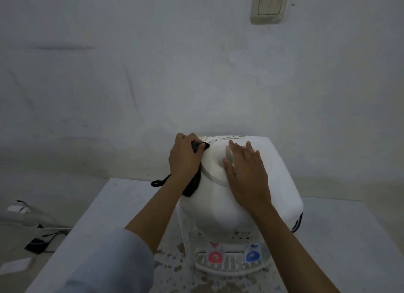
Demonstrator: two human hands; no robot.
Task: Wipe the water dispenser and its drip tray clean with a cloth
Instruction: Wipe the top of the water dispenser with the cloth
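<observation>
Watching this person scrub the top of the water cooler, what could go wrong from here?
The water dispenser stands on a small table; the left hand pushing sideways with the black cloth might shift it, though the right hand steadies it. The cloth's dangling loop could snag. The drip tray below looks not yet wiped.

A plain pale wall [131,63] fills the far side of the scene, lightly creased and stained, with a cream switch plate [269,4] mounted high on the right. A white table [105,209] stands against it, its near surface flecked where the paint has chipped, under dim, even light. To the left, on the floor [26,238], lie a small black box [36,245] with a black cable [56,235], a clear plastic piece further back, and a flat white piece near the edge.
</observation>
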